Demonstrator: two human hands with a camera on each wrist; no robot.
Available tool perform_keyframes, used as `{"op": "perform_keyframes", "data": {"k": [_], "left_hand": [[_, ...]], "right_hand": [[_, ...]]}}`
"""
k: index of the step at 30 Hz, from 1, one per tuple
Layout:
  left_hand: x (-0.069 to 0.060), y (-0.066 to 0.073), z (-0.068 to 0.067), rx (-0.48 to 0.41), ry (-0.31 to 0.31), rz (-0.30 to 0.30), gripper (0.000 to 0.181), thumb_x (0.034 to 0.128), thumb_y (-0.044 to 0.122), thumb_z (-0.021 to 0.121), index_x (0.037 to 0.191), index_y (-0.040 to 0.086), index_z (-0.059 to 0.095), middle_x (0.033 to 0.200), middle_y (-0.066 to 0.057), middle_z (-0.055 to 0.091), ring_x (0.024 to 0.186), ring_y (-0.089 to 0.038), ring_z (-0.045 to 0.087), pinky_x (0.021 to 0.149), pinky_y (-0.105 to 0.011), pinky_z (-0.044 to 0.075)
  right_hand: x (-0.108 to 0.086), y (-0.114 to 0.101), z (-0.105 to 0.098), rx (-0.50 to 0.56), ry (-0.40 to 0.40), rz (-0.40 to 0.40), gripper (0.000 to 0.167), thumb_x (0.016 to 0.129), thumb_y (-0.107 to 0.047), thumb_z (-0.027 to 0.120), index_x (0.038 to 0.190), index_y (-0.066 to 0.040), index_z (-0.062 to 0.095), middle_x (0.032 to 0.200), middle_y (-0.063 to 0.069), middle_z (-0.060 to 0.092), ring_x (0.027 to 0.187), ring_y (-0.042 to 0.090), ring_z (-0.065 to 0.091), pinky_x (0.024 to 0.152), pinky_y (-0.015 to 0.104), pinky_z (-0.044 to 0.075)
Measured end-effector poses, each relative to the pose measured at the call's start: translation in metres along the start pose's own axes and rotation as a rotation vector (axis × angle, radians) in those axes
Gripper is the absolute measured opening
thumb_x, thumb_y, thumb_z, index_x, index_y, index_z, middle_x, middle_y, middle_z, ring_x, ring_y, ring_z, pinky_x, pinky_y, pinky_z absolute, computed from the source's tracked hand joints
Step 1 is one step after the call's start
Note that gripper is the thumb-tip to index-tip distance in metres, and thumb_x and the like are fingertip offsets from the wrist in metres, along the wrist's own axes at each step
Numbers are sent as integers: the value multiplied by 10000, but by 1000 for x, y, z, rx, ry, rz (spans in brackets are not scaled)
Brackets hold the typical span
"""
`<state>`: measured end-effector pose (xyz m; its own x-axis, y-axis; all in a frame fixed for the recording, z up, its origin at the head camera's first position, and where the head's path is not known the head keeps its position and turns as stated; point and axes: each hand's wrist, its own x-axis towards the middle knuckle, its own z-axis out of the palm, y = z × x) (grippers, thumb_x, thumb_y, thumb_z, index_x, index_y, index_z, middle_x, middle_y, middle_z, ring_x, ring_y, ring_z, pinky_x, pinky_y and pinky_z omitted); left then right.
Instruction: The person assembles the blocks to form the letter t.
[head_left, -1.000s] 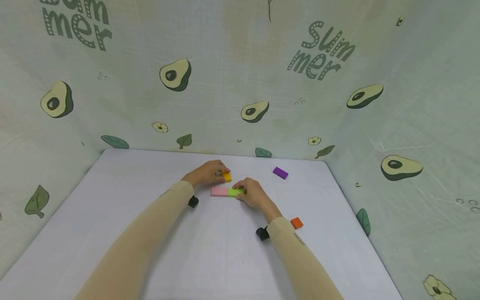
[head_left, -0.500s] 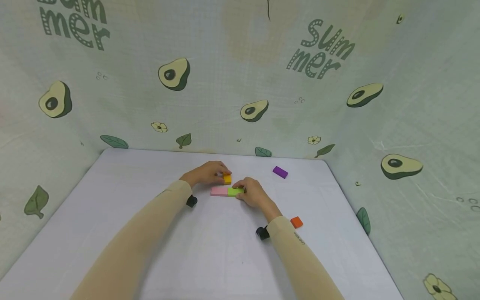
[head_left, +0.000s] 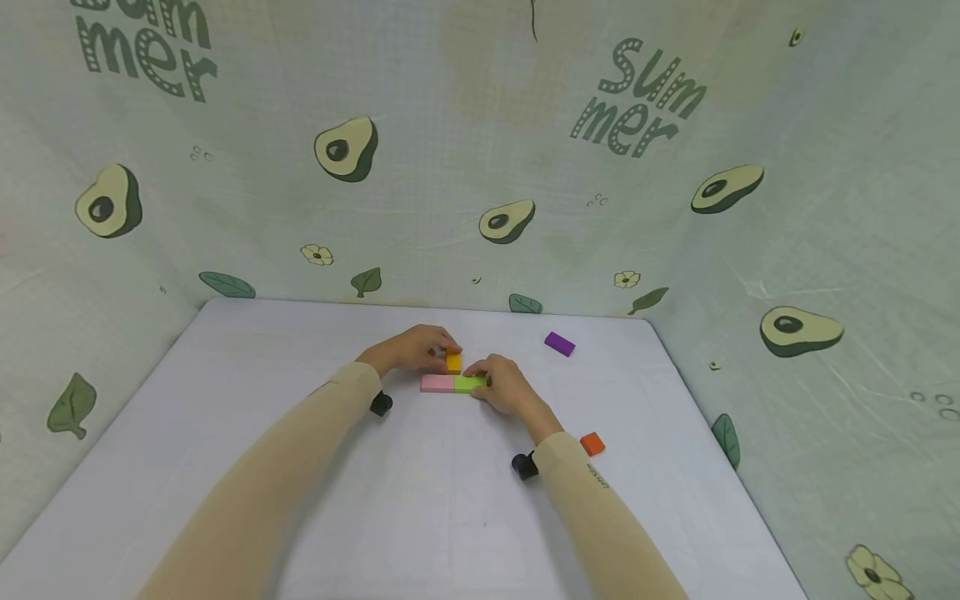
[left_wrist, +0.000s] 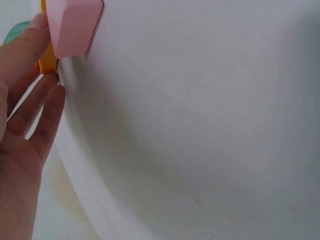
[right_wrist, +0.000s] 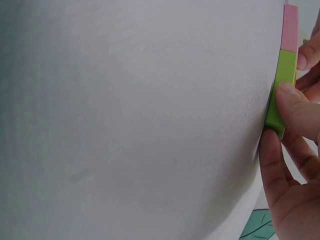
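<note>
A pink block (head_left: 437,383) and a green block (head_left: 465,384) lie end to end on the table, touching. My left hand (head_left: 416,347) pinches an orange-yellow block (head_left: 453,362) just behind them; in the left wrist view this orange block (left_wrist: 48,61) is between thumb and fingers, partly hidden by the pink block (left_wrist: 75,25). With thumb and fingers, my right hand (head_left: 512,388) grips the right end of the green block. The right wrist view has my thumb on the green block (right_wrist: 285,72) beside the pink block (right_wrist: 290,29).
A purple block (head_left: 560,344) lies on the white table (head_left: 420,500) at the back right. Close to my right sleeve sits a red-orange block (head_left: 592,443). Patterned cloth (head_left: 427,183) hangs behind and at both sides. Black wrist cameras are below both wrists.
My left hand has brought the orange-yellow block slightly toward the pink and green blocks, narrowing the gap. My right hand has stayed at the green block.
</note>
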<state>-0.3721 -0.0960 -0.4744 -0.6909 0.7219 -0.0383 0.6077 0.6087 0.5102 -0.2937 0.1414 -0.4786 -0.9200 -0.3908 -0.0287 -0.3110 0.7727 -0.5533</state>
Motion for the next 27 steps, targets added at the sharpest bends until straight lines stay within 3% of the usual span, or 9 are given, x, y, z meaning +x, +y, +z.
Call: {"op": "perform_keyframes", "data": {"k": [18, 27], "left_hand": [[-3, 1, -1, -67, -9, -29, 461, 1002, 157, 758, 1444, 65, 663, 1428, -83, 651, 1271, -274, 616, 1091, -401, 538], [0, 0, 1, -78, 14, -98, 488, 1054, 227, 692, 1520, 118, 599, 1430, -89, 644, 1295, -266, 601, 1148, -450, 476]], "right_hand": [[0, -2, 0, 4, -5, 21, 277, 980, -133, 784, 1256, -146, 780, 1148, 71, 678, 980, 222, 574, 968, 399, 543], [1, -1, 1, 2, -4, 22, 271, 983, -128, 779, 1253, -147, 780, 1151, 72, 677, 983, 222, 575, 969, 399, 539]]}}
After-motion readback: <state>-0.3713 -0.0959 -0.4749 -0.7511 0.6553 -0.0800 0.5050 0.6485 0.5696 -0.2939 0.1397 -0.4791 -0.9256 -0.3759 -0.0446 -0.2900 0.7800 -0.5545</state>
